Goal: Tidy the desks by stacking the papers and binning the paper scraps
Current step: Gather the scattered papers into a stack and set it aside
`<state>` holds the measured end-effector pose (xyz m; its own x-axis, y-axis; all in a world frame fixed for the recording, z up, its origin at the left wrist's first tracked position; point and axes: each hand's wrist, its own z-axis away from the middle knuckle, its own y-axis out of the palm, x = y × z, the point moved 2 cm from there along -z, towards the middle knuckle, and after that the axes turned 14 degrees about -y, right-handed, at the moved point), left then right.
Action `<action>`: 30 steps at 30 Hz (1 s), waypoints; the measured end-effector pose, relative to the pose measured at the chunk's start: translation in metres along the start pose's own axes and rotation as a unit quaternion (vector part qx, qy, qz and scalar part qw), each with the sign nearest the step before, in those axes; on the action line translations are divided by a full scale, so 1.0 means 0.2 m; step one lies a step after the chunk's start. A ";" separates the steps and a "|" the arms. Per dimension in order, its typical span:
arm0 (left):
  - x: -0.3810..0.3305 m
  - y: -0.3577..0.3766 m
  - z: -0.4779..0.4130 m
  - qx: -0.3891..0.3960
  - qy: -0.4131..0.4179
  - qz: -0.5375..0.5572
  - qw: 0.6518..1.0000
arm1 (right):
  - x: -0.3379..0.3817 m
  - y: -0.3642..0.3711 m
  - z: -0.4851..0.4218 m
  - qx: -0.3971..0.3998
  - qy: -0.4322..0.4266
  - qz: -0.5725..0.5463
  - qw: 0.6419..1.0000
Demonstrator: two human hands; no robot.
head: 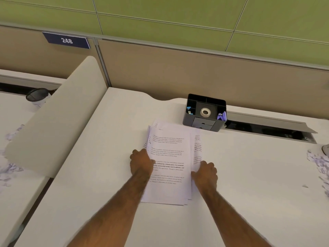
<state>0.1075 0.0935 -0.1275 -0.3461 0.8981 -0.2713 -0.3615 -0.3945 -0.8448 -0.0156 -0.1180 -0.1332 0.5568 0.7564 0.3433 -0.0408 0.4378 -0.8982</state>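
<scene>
**Inspector:** Location of the papers (169,157)?

**Assistant:** Middle of the desk (106,139), loosely piled, print upward, far end just near of the black organiser (204,113). Not yet square: some sheets fanned out at the left edge, others offset to the right.

**Inspector:** Recommended handling?

**Assistant:** Press both long edges inward together, then lift and tap the near edge on the desk. Avoid dragging, to spare the bottom sheets from creasing.

**Inspector:** Hands?

**Assistant:** Left hand (141,162) at the left edge, about midway along, back upward, fingers curled at the edge, thumb over the top sheet. Judged to be gripping the papers. Right hand (205,172) opposite and slightly nearer, fingers bent down onto the offset sheets. Pinching or merely pressing: impossible to tell. Both forearms reaching in from the near side.

**Inspector:** Outstanding?

**Assistant:** Paper scraps (318,163) at the far right of the desk, more beyond the divider (53,122) on the left. All unbinned.
</scene>
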 end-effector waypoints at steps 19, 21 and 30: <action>0.22 -0.14 -0.12 0.237 0.051 0.154 0.958 | -0.17 -0.10 -0.13 -0.002 0.061 -0.335 0.940; 0.36 -0.11 -0.09 0.273 0.021 0.163 0.948 | -0.17 -0.07 -0.09 0.039 0.025 -0.272 0.961; 0.56 -0.07 0.06 0.216 -0.057 0.249 0.942 | -0.03 0.07 0.09 0.130 -0.002 -0.311 0.942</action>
<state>0.0626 0.1974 -0.1405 -0.6480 0.5644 -0.5114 -0.4407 -0.8255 -0.3525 -0.0335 -0.1080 -0.1430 0.5370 0.3169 0.7818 0.0891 0.9003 -0.4261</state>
